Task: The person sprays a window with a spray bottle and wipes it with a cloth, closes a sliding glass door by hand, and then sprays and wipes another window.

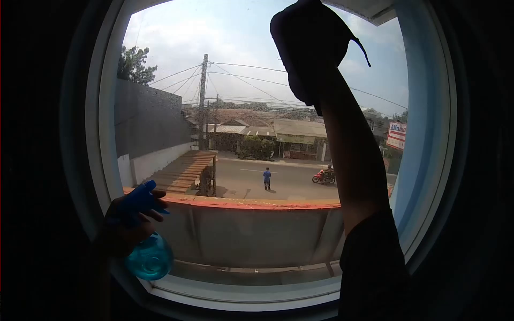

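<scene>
At the lower left, my left hand (127,234) is wrapped round the neck of a spray bottle (150,260). The bottle has a blue trigger head and a round, see-through blue body; some fingers stick out by the trigger. My right arm reaches up across the window pane (241,128). At its top, my right hand (324,80) holds a dark cloth (309,37) up at the glass. Against the bright sky, cloth and hand are nearly black, so the fingers cannot be made out. A thin strip of the cloth hangs off to the right.
A pale window frame (241,302) surrounds the pane, with dark room around it. Outside, below, are an orange-topped ledge (251,204), a road (241,174), a person in blue (267,178), a red motorcycle (323,176) and a utility pole (203,101).
</scene>
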Demonstrator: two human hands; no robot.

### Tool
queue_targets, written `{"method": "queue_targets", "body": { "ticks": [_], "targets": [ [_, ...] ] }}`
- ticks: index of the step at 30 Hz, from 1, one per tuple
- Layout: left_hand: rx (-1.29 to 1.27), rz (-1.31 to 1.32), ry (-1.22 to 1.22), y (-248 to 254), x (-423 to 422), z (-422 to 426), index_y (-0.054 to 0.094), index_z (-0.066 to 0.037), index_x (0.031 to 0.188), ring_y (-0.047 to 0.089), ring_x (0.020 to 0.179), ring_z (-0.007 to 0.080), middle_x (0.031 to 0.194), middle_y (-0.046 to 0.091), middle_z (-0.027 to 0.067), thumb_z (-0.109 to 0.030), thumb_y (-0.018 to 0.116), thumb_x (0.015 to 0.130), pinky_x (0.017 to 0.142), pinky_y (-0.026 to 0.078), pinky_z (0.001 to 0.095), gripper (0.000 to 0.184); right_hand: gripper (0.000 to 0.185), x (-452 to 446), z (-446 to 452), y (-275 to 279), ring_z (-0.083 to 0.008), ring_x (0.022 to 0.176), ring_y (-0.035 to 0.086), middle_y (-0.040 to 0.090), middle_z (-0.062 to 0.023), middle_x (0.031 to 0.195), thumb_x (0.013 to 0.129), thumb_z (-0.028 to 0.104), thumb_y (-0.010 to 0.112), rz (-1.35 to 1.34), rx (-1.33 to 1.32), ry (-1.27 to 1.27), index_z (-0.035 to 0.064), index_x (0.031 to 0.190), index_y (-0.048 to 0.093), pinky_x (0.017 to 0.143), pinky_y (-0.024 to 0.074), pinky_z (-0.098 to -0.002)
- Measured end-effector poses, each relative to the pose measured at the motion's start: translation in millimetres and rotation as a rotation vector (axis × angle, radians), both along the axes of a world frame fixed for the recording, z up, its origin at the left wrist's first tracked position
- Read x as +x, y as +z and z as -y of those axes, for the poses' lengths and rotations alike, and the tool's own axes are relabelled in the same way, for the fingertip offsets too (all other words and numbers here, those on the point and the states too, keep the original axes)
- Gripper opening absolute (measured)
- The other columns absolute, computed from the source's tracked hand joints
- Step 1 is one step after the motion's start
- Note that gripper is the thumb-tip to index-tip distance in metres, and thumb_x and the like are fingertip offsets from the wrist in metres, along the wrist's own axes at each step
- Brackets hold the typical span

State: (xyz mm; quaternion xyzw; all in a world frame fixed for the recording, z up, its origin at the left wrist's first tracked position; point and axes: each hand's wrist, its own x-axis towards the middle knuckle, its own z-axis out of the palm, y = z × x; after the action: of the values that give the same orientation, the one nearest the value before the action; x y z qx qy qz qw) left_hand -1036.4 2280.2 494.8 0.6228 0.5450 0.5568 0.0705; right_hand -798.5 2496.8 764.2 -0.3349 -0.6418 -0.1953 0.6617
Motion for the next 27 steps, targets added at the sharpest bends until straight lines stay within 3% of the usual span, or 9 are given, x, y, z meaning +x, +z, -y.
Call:
{"method": "queue_targets", "body": {
  "ticks": [3,6,11,12,13,15,18,20,27],
  "targets": [
    [-0.073,-0.008,0.064,-9,-18,37,0.054,-0.005,0.135,0.066,0.103,0.0230,0.125,0.064,0.0134,-0.003,0.068,0.076,0.087,0.057,0.0391,0.060,0.041,-119,-2,33,-0.0277,0.101,0.063,0.062,-0.0234,0.109,0.093,0.034,0.049,0.174,0.553,-0.210,0.0000,0.108,0.066,0.088,0.0491,-0.0457],
    [-0.110,0.061,0.165,-17,-22,70,0.057,-0.005,0.130,0.067,0.103,0.0255,0.122,0.064,0.0146,-0.005,0.069,0.073,0.090,0.057,0.0426,0.058,0.042,-200,26,39,-0.0298,0.104,0.063,0.063,-0.0216,0.112,0.095,0.036,0.050,0.271,0.560,-0.282,0.0024,0.114,0.065,0.091,0.0485,-0.0465],
    [-0.141,0.228,0.287,-54,-52,104,0.054,-0.009,0.136,0.065,0.108,0.0299,0.126,0.062,0.0137,-0.020,0.078,0.069,0.095,0.052,0.0515,0.072,0.022,-393,74,-61,-0.0343,0.104,0.061,0.058,-0.0205,0.110,0.085,0.015,0.060,-0.042,0.659,0.880,0.0005,0.101,0.064,0.092,0.0484,-0.0398],
    [-0.126,0.270,0.288,-59,-55,104,0.052,-0.009,0.138,0.065,0.108,0.0286,0.128,0.061,0.0134,-0.018,0.077,0.071,0.097,0.052,0.0493,0.072,0.020,-405,90,-87,-0.0361,0.106,0.061,0.059,-0.0209,0.112,0.086,0.012,0.061,0.144,0.564,0.620,0.0017,0.102,0.066,0.091,0.0504,-0.0418],
    [-0.147,0.264,0.271,-66,-59,101,0.052,-0.009,0.138,0.065,0.108,0.0286,0.128,0.061,0.0134,-0.018,0.077,0.071,0.097,0.052,0.0493,0.072,0.020,-427,95,-104,-0.0349,0.107,0.062,0.059,-0.0218,0.117,0.086,0.010,0.062,0.185,0.318,0.991,0.0037,0.103,0.070,0.092,0.0520,-0.0422],
    [-0.023,0.299,0.239,-76,-68,92,0.050,-0.009,0.140,0.064,0.111,0.0264,0.130,0.060,0.0130,-0.017,0.075,0.074,0.098,0.052,0.0462,0.071,0.017,-351,112,-120,-0.0288,0.102,0.063,0.063,-0.0165,0.109,0.083,0.007,0.066,0.412,0.458,0.694,0.0056,0.099,0.073,0.090,0.0533,-0.0391],
    [-0.060,0.195,0.215,-77,-72,66,0.049,-0.007,0.141,0.066,0.107,0.0241,0.129,0.061,0.0133,-0.019,0.074,0.077,0.093,0.054,0.0419,0.069,0.013,-318,76,-133,-0.0276,0.096,0.064,0.065,-0.0132,0.101,0.081,0.007,0.067,0.242,0.512,1.109,0.0048,0.092,0.074,0.087,0.0536,-0.0367],
    [-0.051,0.130,0.226,-79,-66,43,0.052,-0.007,0.139,0.069,0.101,0.0244,0.124,0.064,0.0141,-0.019,0.073,0.078,0.088,0.056,0.0397,0.066,0.018,-256,63,-116,-0.0235,0.089,0.066,0.067,-0.0123,0.093,0.082,0.020,0.070,0.593,0.273,0.757,0.0077,0.095,0.072,0.081,0.0545,-0.0398],
    [-0.065,0.258,0.095,-67,-1,-44,0.059,-0.005,0.130,0.071,0.093,0.0246,0.113,0.068,0.0118,-0.022,0.074,0.067,0.082,0.056,0.0345,0.066,0.032,-19,-94,-75,-0.0268,0.102,0.063,0.066,-0.0139,0.107,0.094,0.034,0.060,0.325,0.615,0.429,0.0070,0.110,0.066,0.089,0.0499,-0.0419]
  ]
}}
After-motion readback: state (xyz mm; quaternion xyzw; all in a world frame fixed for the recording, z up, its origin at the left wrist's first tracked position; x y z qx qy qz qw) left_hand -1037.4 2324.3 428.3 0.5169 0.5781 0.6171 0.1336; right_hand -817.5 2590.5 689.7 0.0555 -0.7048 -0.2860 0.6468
